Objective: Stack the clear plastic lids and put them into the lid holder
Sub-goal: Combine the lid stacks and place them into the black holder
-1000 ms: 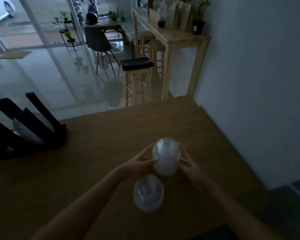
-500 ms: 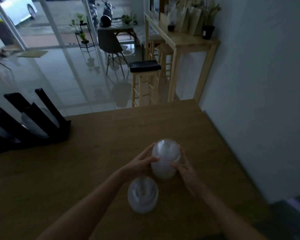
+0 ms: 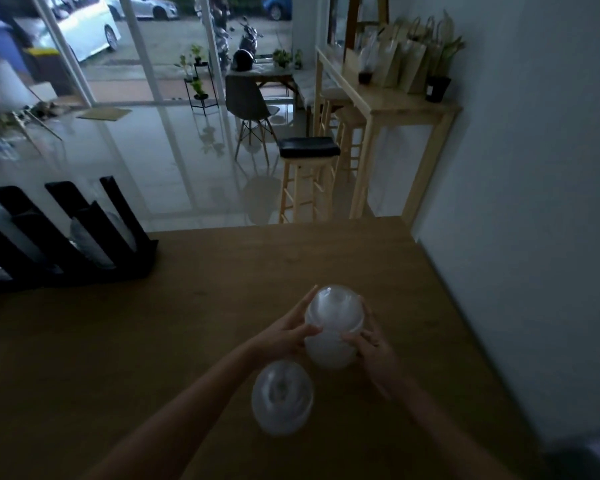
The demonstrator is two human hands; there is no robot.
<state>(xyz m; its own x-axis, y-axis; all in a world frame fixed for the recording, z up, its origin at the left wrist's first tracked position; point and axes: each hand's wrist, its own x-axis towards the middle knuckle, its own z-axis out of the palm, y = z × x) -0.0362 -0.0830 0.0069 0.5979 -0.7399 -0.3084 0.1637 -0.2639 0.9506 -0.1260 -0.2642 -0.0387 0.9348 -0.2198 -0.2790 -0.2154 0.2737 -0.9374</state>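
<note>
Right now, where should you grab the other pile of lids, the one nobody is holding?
Probably by its rim, one hand on each side. The loose lid stack sits domed and round on the table, so the top looks slippery. Both the left hand and right hand already grip the farther stack that way.

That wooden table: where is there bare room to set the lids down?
The table is bare between the black lid holder and the hands. The far strip toward the stool is also free. It is crowded near the front, where both hands hold one lid stack beside another.
</note>
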